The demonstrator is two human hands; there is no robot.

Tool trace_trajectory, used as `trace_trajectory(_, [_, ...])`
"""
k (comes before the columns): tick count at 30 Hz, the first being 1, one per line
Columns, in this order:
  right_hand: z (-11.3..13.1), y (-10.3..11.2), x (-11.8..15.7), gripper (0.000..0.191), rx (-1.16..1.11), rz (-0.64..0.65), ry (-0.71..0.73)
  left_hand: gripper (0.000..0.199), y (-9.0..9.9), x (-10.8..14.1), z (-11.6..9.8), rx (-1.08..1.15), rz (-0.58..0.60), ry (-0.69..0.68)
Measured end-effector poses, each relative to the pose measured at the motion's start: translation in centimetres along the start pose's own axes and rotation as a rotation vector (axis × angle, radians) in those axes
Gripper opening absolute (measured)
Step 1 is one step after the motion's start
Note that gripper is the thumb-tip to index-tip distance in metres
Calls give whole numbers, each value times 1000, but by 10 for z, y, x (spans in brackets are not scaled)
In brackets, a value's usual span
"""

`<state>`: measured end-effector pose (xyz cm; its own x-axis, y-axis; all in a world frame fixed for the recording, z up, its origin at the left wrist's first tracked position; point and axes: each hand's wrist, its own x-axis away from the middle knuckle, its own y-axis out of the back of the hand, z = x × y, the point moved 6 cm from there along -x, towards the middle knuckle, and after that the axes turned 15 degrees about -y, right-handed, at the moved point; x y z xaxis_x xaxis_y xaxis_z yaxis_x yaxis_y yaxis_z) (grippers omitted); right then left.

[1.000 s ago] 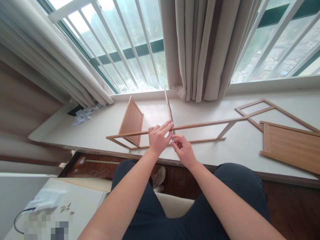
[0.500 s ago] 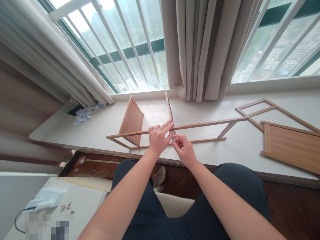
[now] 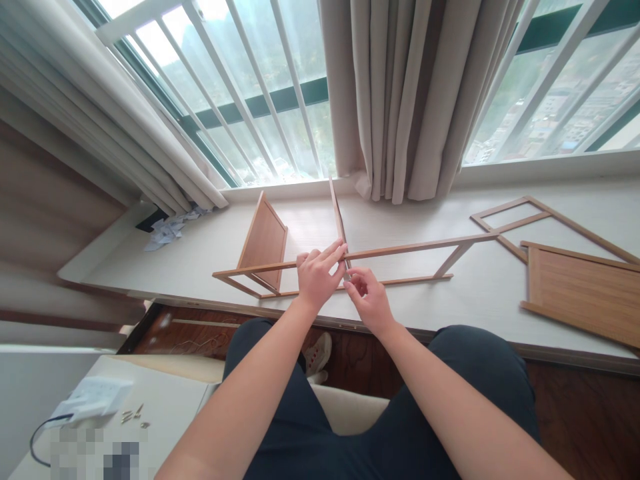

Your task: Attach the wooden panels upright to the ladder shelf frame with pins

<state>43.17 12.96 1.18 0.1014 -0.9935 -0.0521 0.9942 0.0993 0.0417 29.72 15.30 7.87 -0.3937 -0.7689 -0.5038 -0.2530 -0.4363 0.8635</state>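
A brown wooden frame point(image 3: 415, 249) stands on its long side on the pale ledge. At its left end a wooden panel point(image 3: 265, 243) stands upright against it. A second panel point(image 3: 337, 208), seen nearly edge-on, meets the frame near its middle. My left hand point(image 3: 320, 272) is closed around that joint, fingers on the frame's upper rail and the panel edge. Just to the right, my right hand point(image 3: 367, 297) has its fingers curled and pinched by the joint, below the rail. Something small and metallic shows between the hands; what the right fingertips hold is too small to tell.
At the right lie another wooden frame point(image 3: 537, 217) and a flat panel point(image 3: 585, 287). Paper scraps point(image 3: 167, 230) lie on the ledge's left. Small metal screws point(image 3: 131, 415) rest on a white surface point(image 3: 165, 400) at lower left. Curtains point(image 3: 390, 100) hang behind.
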Motion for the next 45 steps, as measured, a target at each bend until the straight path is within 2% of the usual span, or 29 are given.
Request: trace_trajectory(45, [-7, 1, -1, 27, -69, 26, -100, 36, 1, 0, 0, 1, -1, 1])
